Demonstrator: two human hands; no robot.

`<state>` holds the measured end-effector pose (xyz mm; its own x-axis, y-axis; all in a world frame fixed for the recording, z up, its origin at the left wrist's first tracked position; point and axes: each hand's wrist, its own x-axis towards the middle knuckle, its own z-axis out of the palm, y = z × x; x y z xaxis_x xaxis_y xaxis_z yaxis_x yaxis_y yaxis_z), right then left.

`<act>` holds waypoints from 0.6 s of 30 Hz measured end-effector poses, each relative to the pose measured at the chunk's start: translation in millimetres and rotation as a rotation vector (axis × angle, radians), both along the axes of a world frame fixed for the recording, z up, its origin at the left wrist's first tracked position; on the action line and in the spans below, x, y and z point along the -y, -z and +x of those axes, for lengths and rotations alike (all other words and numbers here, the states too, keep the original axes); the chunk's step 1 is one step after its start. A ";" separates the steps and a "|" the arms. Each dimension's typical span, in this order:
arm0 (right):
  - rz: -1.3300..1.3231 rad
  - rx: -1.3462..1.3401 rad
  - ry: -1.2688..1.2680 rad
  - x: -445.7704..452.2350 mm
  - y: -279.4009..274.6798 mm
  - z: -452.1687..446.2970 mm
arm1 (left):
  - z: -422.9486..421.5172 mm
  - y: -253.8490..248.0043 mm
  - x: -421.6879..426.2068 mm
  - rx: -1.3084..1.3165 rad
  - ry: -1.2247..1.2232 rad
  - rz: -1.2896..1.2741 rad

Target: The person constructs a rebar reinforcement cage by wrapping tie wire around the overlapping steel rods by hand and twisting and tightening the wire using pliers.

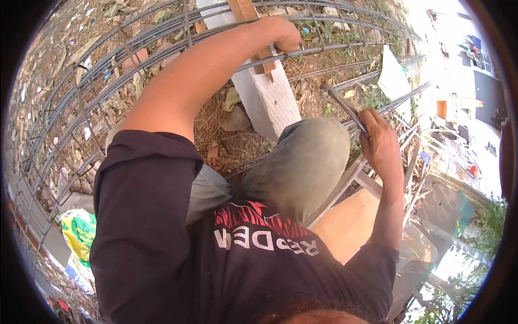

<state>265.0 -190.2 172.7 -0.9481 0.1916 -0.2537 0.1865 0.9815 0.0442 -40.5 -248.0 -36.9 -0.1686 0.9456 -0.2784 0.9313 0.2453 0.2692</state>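
Observation:
My left hand (286, 35) reaches over the long steel reinforcing bars (318, 48), its fingers curled down and closed at one bar. What lies inside that grip is hidden. Just beneath it, a wooden piece (264, 63) rests on a whitish block-like beam (267, 100) that runs under the bars. On the right, my right hand (380, 140) is closed around a slim, worn metal tool (344, 105). Its blunt dark end points up and left, apart from the left hand; I cannot tell its exact kind.
Tied wire stirrups (81, 102) cross the bars at the left. Dry leaves and straw cover the ground. A white sheet piece (394, 81) lies at the right bars. Boards (345, 224) lie beside my knee (318, 156). A yellow-green bag (80, 232) sits lower left.

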 end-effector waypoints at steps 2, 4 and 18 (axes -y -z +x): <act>0.130 -0.048 -0.184 4.1 -21.9 -35.5 | -2.1 8.5 -2.9 0.015 -0.019 0.033; 0.247 0.046 -0.188 1.1 -29.1 -70.0 | -3.0 10.0 -5.6 0.059 -0.037 0.039; 0.486 0.486 -0.232 4.3 16.4 -147.9 | -1.1 -5.0 -3.2 0.024 0.037 0.015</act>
